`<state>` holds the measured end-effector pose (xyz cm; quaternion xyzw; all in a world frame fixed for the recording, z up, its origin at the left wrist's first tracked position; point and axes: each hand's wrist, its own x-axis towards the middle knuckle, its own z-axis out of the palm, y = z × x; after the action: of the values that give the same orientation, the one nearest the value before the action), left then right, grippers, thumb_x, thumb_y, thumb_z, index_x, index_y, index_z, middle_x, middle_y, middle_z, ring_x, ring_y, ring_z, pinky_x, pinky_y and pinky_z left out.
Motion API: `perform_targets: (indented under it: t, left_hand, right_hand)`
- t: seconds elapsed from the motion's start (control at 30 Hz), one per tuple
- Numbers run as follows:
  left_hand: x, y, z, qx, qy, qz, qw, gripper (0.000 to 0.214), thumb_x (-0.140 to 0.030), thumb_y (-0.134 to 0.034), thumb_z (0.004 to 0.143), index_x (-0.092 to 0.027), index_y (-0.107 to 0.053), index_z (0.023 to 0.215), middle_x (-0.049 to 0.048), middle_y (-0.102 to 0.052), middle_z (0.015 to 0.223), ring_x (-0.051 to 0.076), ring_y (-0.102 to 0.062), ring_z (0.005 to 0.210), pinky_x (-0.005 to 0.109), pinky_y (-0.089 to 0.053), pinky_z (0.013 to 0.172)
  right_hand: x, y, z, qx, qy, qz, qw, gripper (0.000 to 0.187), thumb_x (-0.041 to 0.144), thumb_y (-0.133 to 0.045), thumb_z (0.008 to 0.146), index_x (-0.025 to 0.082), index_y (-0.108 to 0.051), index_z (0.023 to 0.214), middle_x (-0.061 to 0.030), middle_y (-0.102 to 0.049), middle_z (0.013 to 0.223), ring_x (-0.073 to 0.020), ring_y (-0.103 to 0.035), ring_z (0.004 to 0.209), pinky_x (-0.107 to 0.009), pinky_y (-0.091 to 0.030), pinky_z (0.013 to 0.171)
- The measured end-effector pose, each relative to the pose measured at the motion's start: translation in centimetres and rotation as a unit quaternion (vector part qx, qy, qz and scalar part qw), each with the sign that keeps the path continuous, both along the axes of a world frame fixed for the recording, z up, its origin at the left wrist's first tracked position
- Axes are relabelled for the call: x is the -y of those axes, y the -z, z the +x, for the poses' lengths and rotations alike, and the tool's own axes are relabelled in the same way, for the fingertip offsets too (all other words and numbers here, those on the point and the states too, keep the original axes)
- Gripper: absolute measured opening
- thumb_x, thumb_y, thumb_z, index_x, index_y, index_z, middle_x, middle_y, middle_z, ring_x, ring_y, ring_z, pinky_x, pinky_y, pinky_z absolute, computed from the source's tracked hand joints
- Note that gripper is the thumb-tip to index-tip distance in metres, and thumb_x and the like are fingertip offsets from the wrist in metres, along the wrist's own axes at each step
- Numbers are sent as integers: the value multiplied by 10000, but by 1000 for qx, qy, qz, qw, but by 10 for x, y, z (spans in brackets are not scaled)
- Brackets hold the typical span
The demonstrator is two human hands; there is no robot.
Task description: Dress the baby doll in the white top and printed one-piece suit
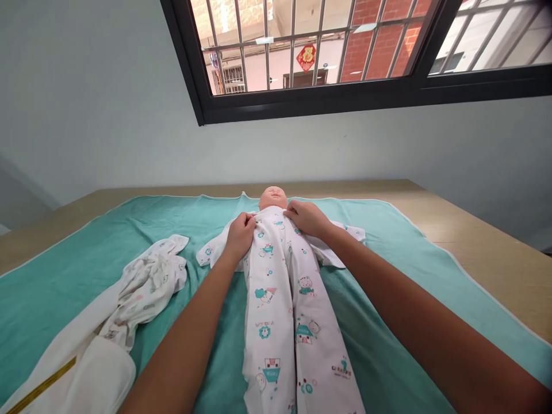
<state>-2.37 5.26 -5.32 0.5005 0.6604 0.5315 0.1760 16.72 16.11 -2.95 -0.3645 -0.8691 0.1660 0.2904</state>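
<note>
A baby doll (273, 197) lies on its back, its head at the far end and its body hidden under clothing. White printed baby pants (269, 299) are spread lengthwise over it, legs toward me. Beneath them a printed baby shirt (206, 253) shows its sleeves out to both sides. My left hand (241, 233) is closed on the left side of the pants' waistband. My right hand (307, 217) pinches the waistband's right corner, close beside the doll's chin.
A green cloth (172, 207) covers most of the wooden table (483, 247). Crumpled white baby clothes (146, 287) lie at the left, with a yellow tape measure (43, 385) near the front. A barred window (302, 52) is in the wall behind.
</note>
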Motion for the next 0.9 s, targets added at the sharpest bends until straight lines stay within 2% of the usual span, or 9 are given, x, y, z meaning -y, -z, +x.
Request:
perform_targets:
  t: [0.13, 0.23, 0.37, 0.5, 0.6, 0.7, 0.8, 0.9]
  left_hand:
    - [-5, 9, -9, 49, -25, -10, 998, 151, -325, -519, 824, -203, -559, 743, -15, -625, 784, 160, -541, 758, 263, -406, 678]
    - [-5, 10, -10, 56, -21, -7, 998, 149, -330, -540, 817, -195, -588, 776, -4, -643, 824, 163, -557, 792, 272, -421, 724]
    - [0, 0, -6, 64, 6, 0, 998, 154, -314, -561, 816, -182, -633, 850, 25, -679, 901, 175, -591, 852, 287, -443, 790]
    - [7, -12, 7, 49, 52, -12, 997, 306, -439, -585, 834, -187, -657, 992, 60, -673, 1021, 196, -595, 928, 303, -449, 825]
    - [9, -18, 19, -16, 33, -23, 999, 290, -437, -632, 808, -189, -628, 958, 73, -615, 1098, 209, -550, 1042, 313, -407, 916]
    - [8, -20, 27, -57, 11, -42, 997, 216, -396, -621, 818, -189, -588, 866, 70, -588, 1063, 204, -545, 1021, 304, -399, 901]
    - [7, -19, 26, -125, -2, -47, 991, 158, -352, -547, 871, -202, -553, 823, 62, -611, 989, 207, -557, 940, 302, -394, 833]
    - [6, -17, 20, -174, -40, -56, 982, 138, -324, -472, 910, -223, -509, 822, 39, -615, 827, 212, -551, 799, 300, -362, 721]
  right_hand:
    - [-1, -3, -8, 33, 3, -13, 999, 213, 312, -556, 864, 221, -477, 688, -46, -606, 702, -183, -462, 620, -314, -285, 613]
    - [6, -1, -6, 8, 11, -65, 998, 190, 345, -519, 885, 215, -514, 747, -30, -625, 768, -180, -506, 684, -296, -322, 625]
    - [16, 11, 7, -102, 21, -140, 985, 256, 447, -488, 891, 215, -567, 815, 8, -614, 789, -165, -527, 733, -277, -368, 651]
    - [17, 23, 19, -154, -23, -178, 972, 283, 498, -551, 843, 220, -601, 854, 12, -624, 805, -167, -540, 752, -281, -406, 683]
    - [15, 23, 21, -175, -51, -153, 971, 273, 488, -625, 797, 219, -603, 836, -4, -654, 939, -180, -564, 854, -295, -424, 770]
    - [17, 19, 16, -198, -64, -131, 969, 224, 438, -623, 807, 218, -589, 822, -9, -657, 1028, -175, -572, 908, -298, -416, 823]
    - [23, 16, 9, -192, -39, -105, 975, 182, 385, -588, 827, 215, -550, 772, 15, -632, 841, -150, -538, 768, -277, -405, 739]
    - [25, 14, 3, -168, -9, -55, 984, 195, 348, -567, 834, 218, -478, 719, 47, -532, 680, -132, -448, 648, -262, -351, 635]
